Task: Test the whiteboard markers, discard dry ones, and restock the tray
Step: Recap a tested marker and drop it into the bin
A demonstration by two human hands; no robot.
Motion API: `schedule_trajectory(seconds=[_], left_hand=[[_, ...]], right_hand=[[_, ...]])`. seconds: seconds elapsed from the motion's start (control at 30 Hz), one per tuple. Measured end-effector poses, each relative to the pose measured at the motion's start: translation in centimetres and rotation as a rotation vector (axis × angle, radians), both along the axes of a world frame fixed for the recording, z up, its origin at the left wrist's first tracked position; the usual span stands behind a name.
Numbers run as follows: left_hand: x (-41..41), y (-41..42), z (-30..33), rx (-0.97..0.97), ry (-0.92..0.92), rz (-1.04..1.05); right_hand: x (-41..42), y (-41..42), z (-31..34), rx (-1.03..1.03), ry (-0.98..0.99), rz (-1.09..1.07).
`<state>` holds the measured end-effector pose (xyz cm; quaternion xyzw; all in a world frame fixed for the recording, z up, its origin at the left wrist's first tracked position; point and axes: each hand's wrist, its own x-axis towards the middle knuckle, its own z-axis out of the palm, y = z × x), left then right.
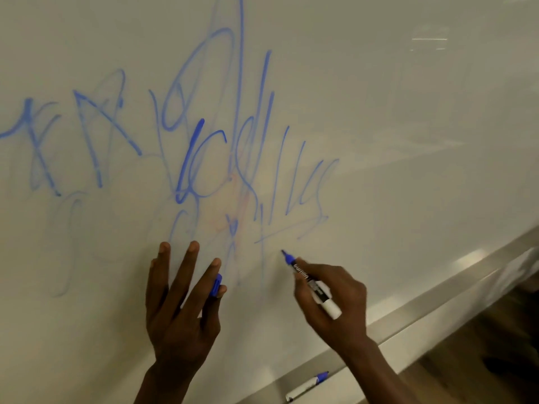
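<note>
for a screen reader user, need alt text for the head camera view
A right hand holds an uncapped blue marker, tip at a whiteboard covered in blue scribbles. The left hand rests on the board, holding the blue cap; another capped marker lies in the tray.

The light is dim and even, with a warm, greyish cast over the whiteboard (379,126). At about one o'clock a faint streak of glare (428,39) reflects an overhead light. The metal tray (437,304) at four o'clock carries a soft bright highlight. Shadows are weak and diffuse. The frame is soft overall, with motion blur strongest toward three and four o'clock, and straight edges bow slightly there.
</note>
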<state>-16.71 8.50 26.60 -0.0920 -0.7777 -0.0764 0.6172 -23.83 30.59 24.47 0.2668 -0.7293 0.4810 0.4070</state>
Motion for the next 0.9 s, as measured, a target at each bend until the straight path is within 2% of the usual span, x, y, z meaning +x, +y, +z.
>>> schedule_trajectory(seconds=[0.1, 0.17, 0.33, 0.43, 0.57, 0.73, 0.8, 0.9], left_hand=[[0.1, 0.8, -0.4, 0.004, -0.026, -0.035], [0.3, 0.9, -0.8, 0.018, -0.039, -0.044], [1.1, 0.4, -1.9, 0.052, -0.065, -0.035], [1.2, 0.7, -2.1, 0.054, -0.082, -0.046], [0.6, 0.8, -2.6, 0.045, -0.103, -0.058], [1.0, 0.9, -3.3, 0.052, -0.119, -0.056], [1.1, 0.9, -3.4, 0.047, -0.127, -0.058], [1.1, 0.7, -3.5, 0.049, -0.137, -0.047]], right_hand=[[-0.1, -1.1, -0.3, 0.081, 0.055, 0.081], [-0.9, -0.4, -0.7, 0.091, 0.084, 0.049], [-2.4, 2.9, -0.7, -0.061, -0.075, -0.099], [-1.9, 2.0, 0.3, -0.011, -0.022, -0.084], [-1.3, 0.7, 0.1, -0.051, -0.002, -0.046], [0.2, 0.1, -5.4, 0.174, -0.12, -0.032], [0.1, 0.5, -5.1, 0.115, -0.115, -0.05], [-0.9, 1.3, -2.0, -0.095, -0.062, -0.087]])
